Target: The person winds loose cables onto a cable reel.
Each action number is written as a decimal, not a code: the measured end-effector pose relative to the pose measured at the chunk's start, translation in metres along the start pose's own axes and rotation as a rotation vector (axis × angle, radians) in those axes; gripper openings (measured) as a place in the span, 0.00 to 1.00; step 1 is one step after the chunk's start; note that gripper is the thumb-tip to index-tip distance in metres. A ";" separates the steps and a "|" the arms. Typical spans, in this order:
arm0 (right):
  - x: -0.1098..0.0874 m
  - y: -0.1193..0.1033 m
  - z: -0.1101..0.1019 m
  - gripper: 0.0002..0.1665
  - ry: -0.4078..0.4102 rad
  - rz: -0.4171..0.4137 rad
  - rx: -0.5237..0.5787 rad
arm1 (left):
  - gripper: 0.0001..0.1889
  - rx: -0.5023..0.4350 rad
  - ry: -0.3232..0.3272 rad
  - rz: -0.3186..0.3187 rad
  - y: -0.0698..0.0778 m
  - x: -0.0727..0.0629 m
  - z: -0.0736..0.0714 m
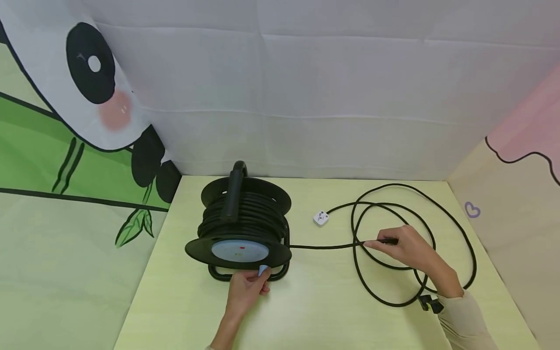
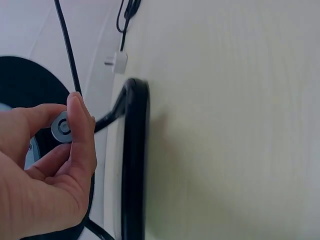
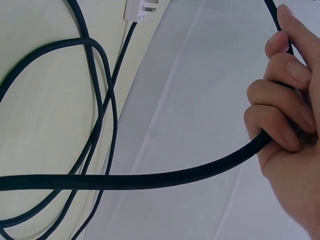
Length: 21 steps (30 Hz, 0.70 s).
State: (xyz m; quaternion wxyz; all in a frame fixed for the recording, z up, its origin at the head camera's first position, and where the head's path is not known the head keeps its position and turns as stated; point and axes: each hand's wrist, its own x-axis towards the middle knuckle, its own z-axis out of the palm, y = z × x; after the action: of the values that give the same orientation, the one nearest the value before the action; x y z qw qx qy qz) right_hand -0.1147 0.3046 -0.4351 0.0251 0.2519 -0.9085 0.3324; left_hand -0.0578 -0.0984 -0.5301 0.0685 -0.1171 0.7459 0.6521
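A black cable reel (image 1: 238,245) stands on the left part of the table, with many turns of black cable on its drum and a pale blue disc on its front flange. My left hand (image 1: 246,290) pinches the blue-grey crank knob (image 2: 61,127) at the lower front of that flange. My right hand (image 1: 409,245) grips the black cable (image 1: 323,247), which runs in a nearly straight line from the drum. In the right wrist view the fingers (image 3: 280,95) curl round the cable. Loose loops (image 1: 455,221) of it lie around and beneath this hand.
The cable's white plug (image 1: 321,218) lies between the reel and the loops. The reel's black carry handle (image 1: 234,194) rises at its top, and its tube stand (image 1: 218,274) rests on the pale table (image 1: 332,311). Printed cloth walls (image 1: 306,97) enclose the back and sides.
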 end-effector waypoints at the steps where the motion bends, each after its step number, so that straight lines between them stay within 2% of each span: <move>1: 0.000 0.000 0.000 0.23 0.000 0.002 0.007 | 0.14 0.000 0.014 -0.007 -0.002 0.001 -0.004; 6: -0.001 0.001 0.001 0.23 -0.003 0.018 0.031 | 0.15 -0.013 0.073 -0.025 -0.010 0.003 -0.026; 11: 0.000 0.001 0.002 0.24 0.000 0.018 0.014 | 0.16 -0.008 0.145 -0.031 -0.010 0.004 -0.053; 21: -0.003 0.007 -0.001 0.24 0.010 0.030 0.034 | 0.19 0.022 0.256 -0.058 0.010 -0.002 -0.095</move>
State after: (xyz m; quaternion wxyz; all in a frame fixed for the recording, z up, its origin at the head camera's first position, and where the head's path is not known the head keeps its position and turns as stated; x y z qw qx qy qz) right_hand -0.1160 0.3114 -0.4389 0.0201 0.2370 -0.9062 0.3495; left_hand -0.0540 -0.1908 -0.5068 -0.0069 -0.2202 0.7519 0.6214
